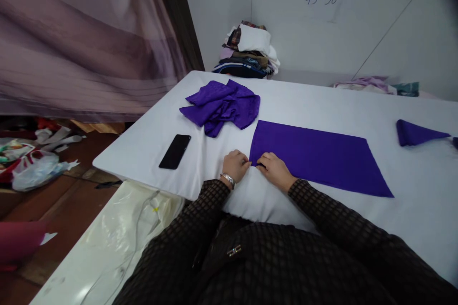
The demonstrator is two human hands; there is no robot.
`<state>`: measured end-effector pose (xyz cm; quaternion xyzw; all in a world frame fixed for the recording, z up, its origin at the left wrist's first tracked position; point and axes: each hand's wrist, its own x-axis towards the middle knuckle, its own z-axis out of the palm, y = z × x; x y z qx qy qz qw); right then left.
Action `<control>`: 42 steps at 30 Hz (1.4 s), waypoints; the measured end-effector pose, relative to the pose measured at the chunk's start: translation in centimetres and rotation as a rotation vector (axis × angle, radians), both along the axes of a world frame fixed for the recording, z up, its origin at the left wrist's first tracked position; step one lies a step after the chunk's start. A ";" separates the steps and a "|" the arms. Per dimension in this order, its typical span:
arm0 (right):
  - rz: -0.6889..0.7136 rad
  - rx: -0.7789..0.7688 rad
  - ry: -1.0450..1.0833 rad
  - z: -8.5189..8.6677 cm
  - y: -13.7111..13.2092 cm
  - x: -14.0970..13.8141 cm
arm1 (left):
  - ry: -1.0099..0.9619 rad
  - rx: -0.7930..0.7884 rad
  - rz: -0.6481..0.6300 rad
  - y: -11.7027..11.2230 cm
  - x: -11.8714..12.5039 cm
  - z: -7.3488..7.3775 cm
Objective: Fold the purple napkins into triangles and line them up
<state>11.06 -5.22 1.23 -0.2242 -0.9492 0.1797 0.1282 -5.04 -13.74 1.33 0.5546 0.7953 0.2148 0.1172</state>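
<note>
A flat piece of purple cloth (318, 157) lies spread on the white table (304, 102). My left hand (236, 166), with a bracelet at its wrist, pinches the cloth's near left corner between thumb and fingers. Just to its right, my right hand (275, 169) is closed on the cloth's near edge, its fingers curled over the fabric. Beyond my left hand rests a crumpled heap of purple cloth (223, 105). A black phone (175, 151) lies to the left of my left hand, apart from it.
At the right sits a small folded purple piece (417, 133). A pile of folded clothes (250, 55) stands behind the table against the wall. A pinkish curtain (89, 38) hangs at the left, above plastic bags (39, 169) on the floor. A lower plastic-covered surface (121, 233) adjoins the near left.
</note>
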 end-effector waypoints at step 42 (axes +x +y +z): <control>-0.077 -0.076 0.084 -0.7 -1.0 -1.8 | -0.030 0.036 -0.084 -0.6 -0.4 -0.4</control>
